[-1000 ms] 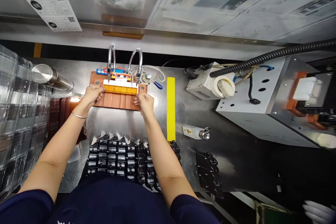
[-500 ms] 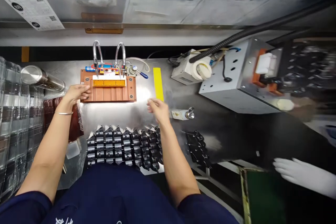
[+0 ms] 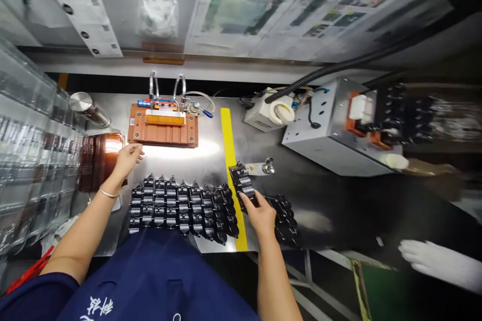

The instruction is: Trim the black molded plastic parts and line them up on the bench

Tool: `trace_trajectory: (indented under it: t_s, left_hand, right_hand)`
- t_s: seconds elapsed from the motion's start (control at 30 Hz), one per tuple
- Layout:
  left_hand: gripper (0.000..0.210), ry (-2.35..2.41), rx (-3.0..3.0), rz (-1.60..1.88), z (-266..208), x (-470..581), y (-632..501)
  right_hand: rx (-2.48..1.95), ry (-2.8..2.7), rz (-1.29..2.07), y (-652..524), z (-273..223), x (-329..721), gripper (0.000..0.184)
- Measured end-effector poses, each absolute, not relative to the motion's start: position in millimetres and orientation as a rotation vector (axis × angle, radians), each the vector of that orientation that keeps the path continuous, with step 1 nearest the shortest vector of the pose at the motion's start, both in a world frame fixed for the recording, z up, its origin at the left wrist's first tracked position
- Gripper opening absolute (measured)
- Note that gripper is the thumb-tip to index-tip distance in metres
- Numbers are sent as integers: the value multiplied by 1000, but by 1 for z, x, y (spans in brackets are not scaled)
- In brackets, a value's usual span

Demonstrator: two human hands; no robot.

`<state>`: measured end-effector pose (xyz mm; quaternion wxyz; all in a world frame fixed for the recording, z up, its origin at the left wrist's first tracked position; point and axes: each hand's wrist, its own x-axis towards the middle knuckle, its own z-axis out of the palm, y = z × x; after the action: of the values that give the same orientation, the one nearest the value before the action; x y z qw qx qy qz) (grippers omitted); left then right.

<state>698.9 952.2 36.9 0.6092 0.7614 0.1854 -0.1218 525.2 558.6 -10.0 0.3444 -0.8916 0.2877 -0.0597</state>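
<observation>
Both hands have left the orange fixture [image 3: 163, 130]. The right hand [image 3: 261, 214] now grips a strip of black plastic parts [image 3: 243, 184] over the yellow tape [image 3: 230, 160] on the table [image 3: 181, 158]; the left hand [image 3: 127, 157] hovers open beside the fixture.

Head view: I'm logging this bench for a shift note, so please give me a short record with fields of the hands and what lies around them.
right hand: grips a black plastic strip lifted over the yellow tape line
left hand: open, empty, below the orange fixture
row of black parts: lies on the metal bench between both hands
steel flask: far left
grey box: right
gloved hand: another person's, lower right
</observation>
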Motion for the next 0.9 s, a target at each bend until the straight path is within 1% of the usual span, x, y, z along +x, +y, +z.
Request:
trace_trajectory:
  t_s: [0.07, 0.13, 0.23, 0.33, 0.43, 0.53, 0.63, 0.73, 0.77, 0.83, 0.9]
  left_hand:
    - [23, 270, 1931, -108, 42, 690, 945]
    - [25, 54, 2075, 29, 45, 687, 936]
    - [27, -241, 2255, 18, 42, 695, 924]
    - [28, -367, 2423, -34, 28, 713, 920]
    - [27, -449, 2511, -50, 11, 738, 924]
    - [28, -549, 2571, -49, 0, 767, 926]
    - [33, -590, 2622, -76, -7, 787, 925]
    - [43, -581, 2617, -118, -12, 788, 918]
    - [46, -566, 2607, -116, -14, 785, 915]
    - [52, -520, 2590, -100, -18, 775, 908]
    - [54, -486, 2600, -87, -21, 767, 903]
  right_hand:
    - [-2500, 427, -208, 584, 3, 572, 42]
    - [-2577, 17, -185, 626, 10, 625, 40]
    - [-2614, -402, -121, 694, 6, 692, 35]
    - [-2662, -556, -91, 738, -9, 729, 31]
    - [-2700, -572, -110, 748, -22, 740, 32]
    - [-2686, -537, -144, 730, -28, 746, 35]
    - [-2701, -302, -205, 695, -25, 762, 37]
    - [-2785, 32, -232, 662, -19, 789, 39]
    - [-2826, 119, -201, 653, -17, 798, 40]
    - [-2937, 227, -29, 641, -13, 815, 41]
    - [-3033, 250, 193, 634, -8, 830, 35]
